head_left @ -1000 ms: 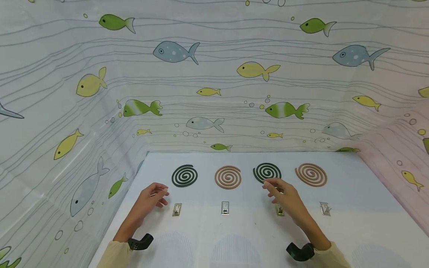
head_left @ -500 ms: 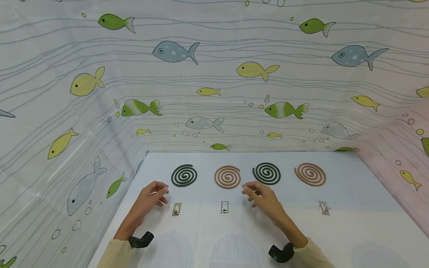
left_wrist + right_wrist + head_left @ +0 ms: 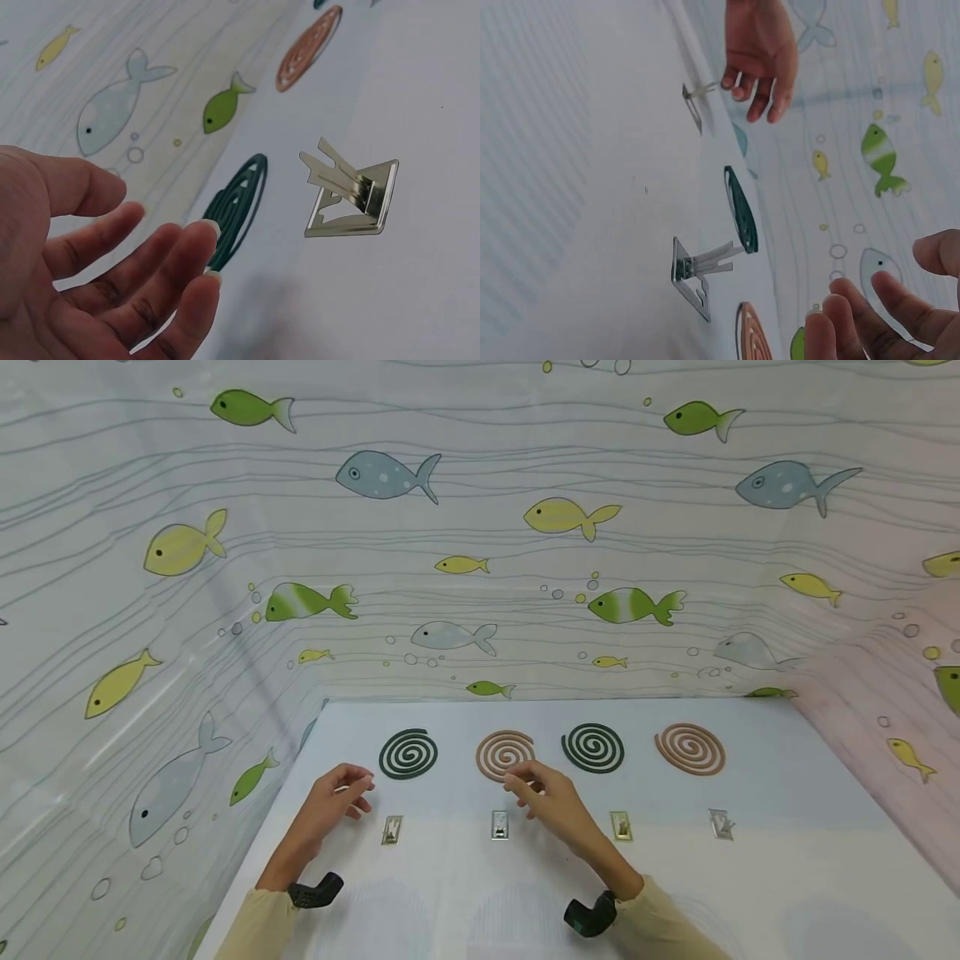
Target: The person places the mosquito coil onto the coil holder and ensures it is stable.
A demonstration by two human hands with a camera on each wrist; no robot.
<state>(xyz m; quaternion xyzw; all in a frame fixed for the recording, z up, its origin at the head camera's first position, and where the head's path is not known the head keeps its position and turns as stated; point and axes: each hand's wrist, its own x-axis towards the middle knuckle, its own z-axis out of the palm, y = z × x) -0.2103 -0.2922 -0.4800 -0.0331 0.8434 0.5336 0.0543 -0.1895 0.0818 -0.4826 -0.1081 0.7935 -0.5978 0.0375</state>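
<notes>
My left hand [image 3: 330, 806] hovers with relaxed, slightly bent fingers, left of the leftmost dark green coil [image 3: 408, 754] and a small metal stand [image 3: 392, 830]. My right hand [image 3: 551, 802] is held above the table with loose fingers, overlapping the lower edge of the left brown coil [image 3: 501, 753] in the head view. A silver stand [image 3: 500, 825] lies just left of and below that hand. Neither hand holds anything. In the left wrist view, the metal stand [image 3: 352, 199] has its prongs raised; in the right wrist view, another stand [image 3: 694, 274] shows likewise.
Farther right lie a second green coil [image 3: 592, 748], a second brown coil [image 3: 690, 749], a gold-toned stand [image 3: 621, 827] and a silver stand [image 3: 721, 824]. Fish-patterned sheeting [image 3: 450, 593] rises behind and beside the white table [image 3: 795, 852].
My right hand has moved left, from the right green coil to the left brown one, uncovering the gold-toned stand. My left hand has stayed nearly still.
</notes>
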